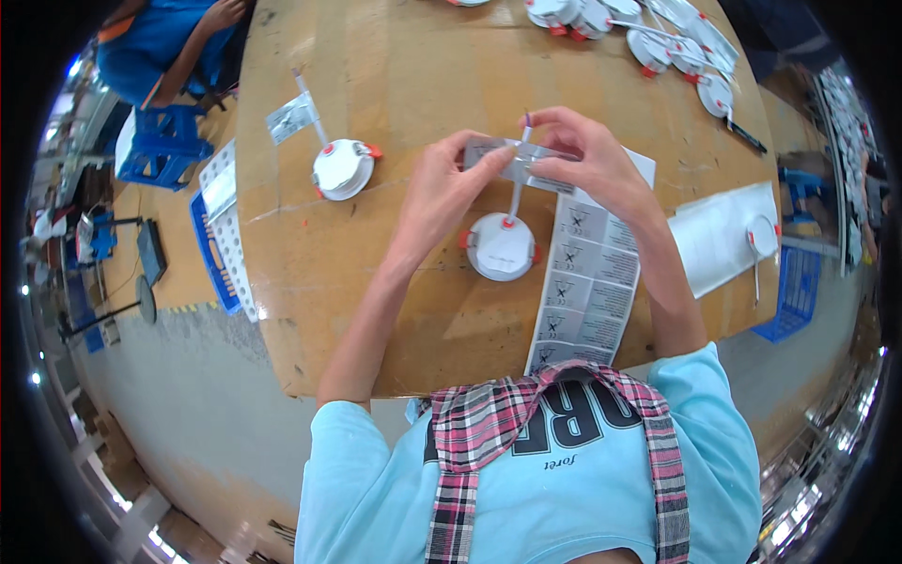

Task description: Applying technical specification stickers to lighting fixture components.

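Silver at upper centre, pinched the label (pixel 522 169) with narrow left grip (pixel 449 183) and right grip (pixel 594 164), and needed matched edges around the cable (pixel 515 203).

A silver-grey label (pixel 495 158), a small shiny strip, stretches crosswise between the left hand (pixel 449 188) and the right hand (pixel 590 160), pinched by both. It crosses a thin white cable (pixel 516 199), whose purplish tip pokes out just beyond the fingertips. From there the cable runs toward the body to a round white lamp unit (pixel 502 252), lying flat between the forearms, with red clips at its sides. A long sheet of printed grey labels (pixel 584 282) extends bodyward from beneath the right hand, beside the lamp unit.
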Available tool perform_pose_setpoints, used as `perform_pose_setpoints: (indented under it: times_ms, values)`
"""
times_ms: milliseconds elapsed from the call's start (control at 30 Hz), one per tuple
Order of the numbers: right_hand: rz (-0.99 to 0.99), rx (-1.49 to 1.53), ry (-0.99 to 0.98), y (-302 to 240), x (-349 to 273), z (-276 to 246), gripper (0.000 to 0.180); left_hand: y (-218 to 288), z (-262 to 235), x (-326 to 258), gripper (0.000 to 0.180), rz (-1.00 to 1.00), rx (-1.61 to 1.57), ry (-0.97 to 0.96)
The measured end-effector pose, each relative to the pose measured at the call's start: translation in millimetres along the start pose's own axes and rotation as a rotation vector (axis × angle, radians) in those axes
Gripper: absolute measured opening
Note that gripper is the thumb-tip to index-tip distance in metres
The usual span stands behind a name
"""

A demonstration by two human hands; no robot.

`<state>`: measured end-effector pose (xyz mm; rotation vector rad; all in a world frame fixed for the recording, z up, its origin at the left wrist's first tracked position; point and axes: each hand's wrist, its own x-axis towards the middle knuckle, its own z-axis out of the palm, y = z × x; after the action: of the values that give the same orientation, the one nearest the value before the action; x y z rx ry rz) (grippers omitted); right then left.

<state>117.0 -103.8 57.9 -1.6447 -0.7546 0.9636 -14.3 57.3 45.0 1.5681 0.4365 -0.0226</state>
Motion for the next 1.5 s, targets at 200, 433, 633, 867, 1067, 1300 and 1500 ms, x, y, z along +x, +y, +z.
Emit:
perform_pose_setpoints:
  times_ms: [200,433,633,867,1067,1300,1500]
  values:
    - [-0.027,-0.161,0.037,-13.1,-3.6,3.0,0.048,14.9,-4.0,10.1,0.048,0.265,0.300,0.343]
    - [-0.003,-0.076,0.064,-9.4,-1.7,5.3,0.050,27.7,0.5,35.6,0.032,0.189,0.281,0.032]
    - [-0.076,-0.112,0.134,2.4,-0.2,2.5,0.041,30.2,-0.6,37.4,0.023,0.154,0.186,-0.086]
    - [-0.057,-0.259,0.140,-8.4,-11.6,10.1,0.020,23.0,-4.2,40.8,0.021,0.147,0.193,-0.069]
    - [-0.397,-0.517,0.073,-32.0,-32.5,26.5,0.018,16.1,-11.8,46.2,0.026,0.151,0.196,-0.086]
    - [-0.070,-0.211,0.123,-32.0,-32.6,13.1,0.021,28.2,-20.8,19.5,0.061,0.157,-0.065,0.145]
    - [-0.071,-0.178,0.101,-24.6,-30.8,12.1,0.022,22.0,-9.6,-11.4,0.040,0.014,-0.093,-0.063]
